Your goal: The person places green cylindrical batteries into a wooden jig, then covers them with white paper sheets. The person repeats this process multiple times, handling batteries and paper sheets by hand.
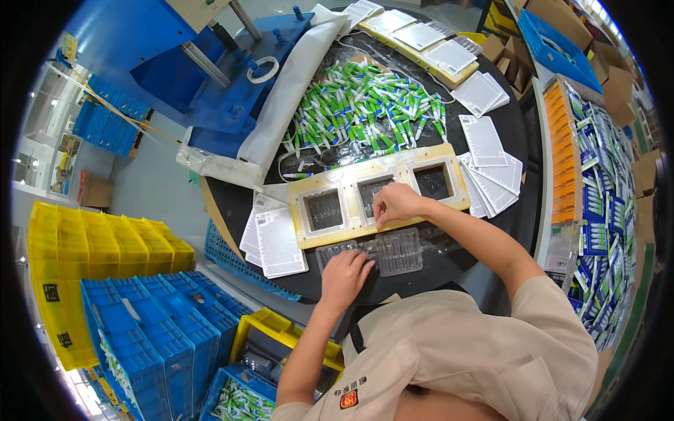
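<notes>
A yellow frame (pixel 365 230) with three clear-rimmed windows lies across the round black table. My right hand (pixel 397 204) is over the front edge of its middle window, fingertips pinched together and pointing down; whatever they hold is hidden. Clear plastic is seated in the windows. Nearer to me, my left hand (pixel 344 276) rests with fingers stretched out and slightly apart on a clear blister tray (pixel 328 252), partly covering it. A second clear blister tray (pixel 399 252) with ribbed hollows lies just right of that hand. Beyond the frame is a heap of small green-and-white tubes (pixel 365 105).
Printed white cards (pixel 281 242) lie left of the frame, with more card stacks (pixel 495 182) on the right. Another yellow frame (pixel 421 45) bearing cards stands at the back. A blue press (pixel 232 91) rises at far left. Blue crates (pixel 151 330) and yellow crates (pixel 98 259) are stacked lower left.
</notes>
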A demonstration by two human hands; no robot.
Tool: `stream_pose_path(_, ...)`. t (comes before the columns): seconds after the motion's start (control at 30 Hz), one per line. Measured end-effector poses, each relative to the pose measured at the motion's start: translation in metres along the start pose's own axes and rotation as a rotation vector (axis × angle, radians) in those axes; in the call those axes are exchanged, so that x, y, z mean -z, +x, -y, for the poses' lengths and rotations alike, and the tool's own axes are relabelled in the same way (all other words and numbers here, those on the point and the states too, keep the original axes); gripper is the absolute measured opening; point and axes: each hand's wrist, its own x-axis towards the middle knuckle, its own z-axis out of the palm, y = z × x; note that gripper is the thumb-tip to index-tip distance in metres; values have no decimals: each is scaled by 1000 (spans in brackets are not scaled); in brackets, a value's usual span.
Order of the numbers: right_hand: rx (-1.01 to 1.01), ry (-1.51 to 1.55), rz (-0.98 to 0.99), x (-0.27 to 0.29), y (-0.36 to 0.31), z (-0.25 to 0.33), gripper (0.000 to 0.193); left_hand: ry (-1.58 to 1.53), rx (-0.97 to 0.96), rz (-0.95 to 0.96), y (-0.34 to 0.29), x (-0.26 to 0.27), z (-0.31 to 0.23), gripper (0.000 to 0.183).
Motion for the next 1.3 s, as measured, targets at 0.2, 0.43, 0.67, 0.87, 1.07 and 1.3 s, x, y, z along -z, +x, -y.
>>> stream_pose_path(0.2,85,409,-11,4,9,-29,17,345,-167,-23,43,-43,-15,56)
stream_pose_path(0.43,115,625,-353,15,-18,-7,16,337,-75,-52,45,-65,-20,63)
stream_pose_path(0.67,129,-128,-969,33,-115,-9,11,256,13,-24,70,-59,-18,63)
stream_pose_path(0.87,164,-285,-652,-2,-117,-41,14,357,118,161,91,-61,-14,64)
stream_pose_path(1.07,86,-591,-435,13,-129,-48,27,396,104,141,102,-56,-19,58)
stream_pose_path(1.3,-119,-21,-563,41,-114,-30,22,204,133,-290,134,-15,50,27)
